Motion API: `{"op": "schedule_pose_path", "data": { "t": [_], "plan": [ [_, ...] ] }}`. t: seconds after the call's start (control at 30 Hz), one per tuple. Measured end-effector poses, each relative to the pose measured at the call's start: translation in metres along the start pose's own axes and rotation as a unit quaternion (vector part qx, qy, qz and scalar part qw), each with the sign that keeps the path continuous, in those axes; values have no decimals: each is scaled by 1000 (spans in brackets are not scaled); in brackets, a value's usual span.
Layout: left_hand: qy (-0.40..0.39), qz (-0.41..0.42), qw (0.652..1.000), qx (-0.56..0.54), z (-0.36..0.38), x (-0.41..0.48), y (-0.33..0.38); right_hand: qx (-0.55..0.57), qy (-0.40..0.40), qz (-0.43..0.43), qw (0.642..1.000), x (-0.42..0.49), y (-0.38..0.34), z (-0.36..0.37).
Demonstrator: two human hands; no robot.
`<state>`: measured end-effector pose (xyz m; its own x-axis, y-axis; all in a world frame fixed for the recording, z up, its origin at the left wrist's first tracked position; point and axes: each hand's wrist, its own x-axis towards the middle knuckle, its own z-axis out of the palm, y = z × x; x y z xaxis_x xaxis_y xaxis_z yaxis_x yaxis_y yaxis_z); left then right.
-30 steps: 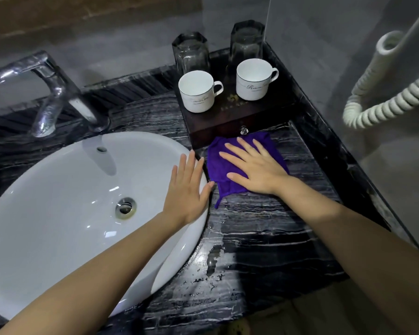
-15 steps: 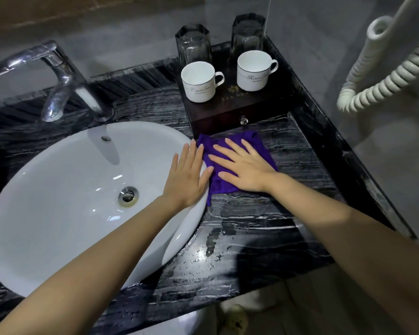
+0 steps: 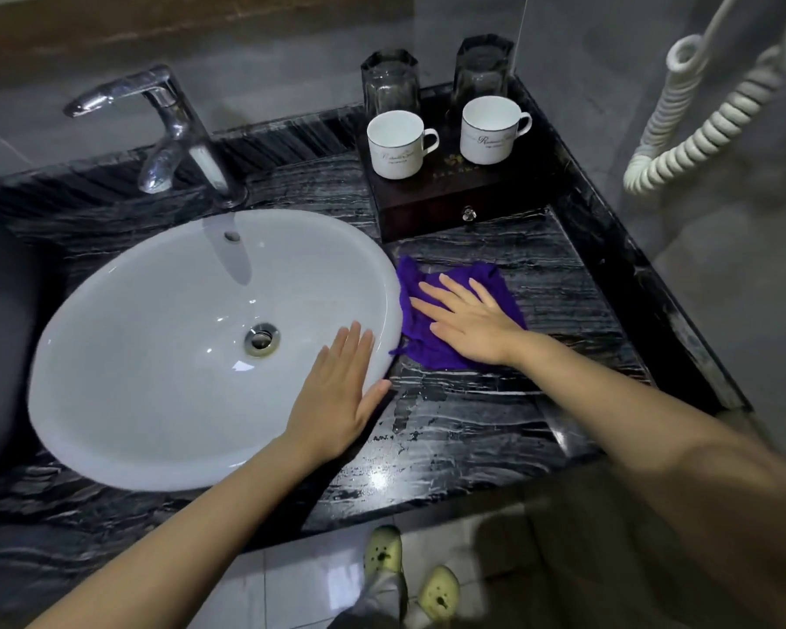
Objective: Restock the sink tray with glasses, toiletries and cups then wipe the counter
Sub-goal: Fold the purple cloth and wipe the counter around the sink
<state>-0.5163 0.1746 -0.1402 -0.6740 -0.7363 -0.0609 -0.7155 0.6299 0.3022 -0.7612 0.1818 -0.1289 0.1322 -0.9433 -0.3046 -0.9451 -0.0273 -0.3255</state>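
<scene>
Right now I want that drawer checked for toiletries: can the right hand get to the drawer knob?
Probably yes. The right hand lies flat on the purple cloth, and only bare counter lies between it and the drawer knob.

a crumpled purple cloth [image 3: 454,311] is lying mid-frame on the black marble counter [image 3: 473,429]. upper right, the dark tray [image 3: 454,206] is bearing two white cups [image 3: 395,145] and two glasses [image 3: 389,84].

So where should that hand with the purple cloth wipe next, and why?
Probably toward the near edge. The right hand presses the purple cloth flat beside the sink, while water drops glisten on the counter nearer the person, so that wet patch looks unwiped.
</scene>
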Motion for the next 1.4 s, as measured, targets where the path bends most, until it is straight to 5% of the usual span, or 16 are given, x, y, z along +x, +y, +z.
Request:
{"op": "schedule_pose_path", "data": {
  "t": [0.4,1.4],
  "plan": [
    [5,-6,996,89,-3,-49,-19,33,-3,68,997,-37,-29,22],
    [-46,67,995,51,-30,-121,-103,56,111,306,944,-76,-194,105]
  ]
}}
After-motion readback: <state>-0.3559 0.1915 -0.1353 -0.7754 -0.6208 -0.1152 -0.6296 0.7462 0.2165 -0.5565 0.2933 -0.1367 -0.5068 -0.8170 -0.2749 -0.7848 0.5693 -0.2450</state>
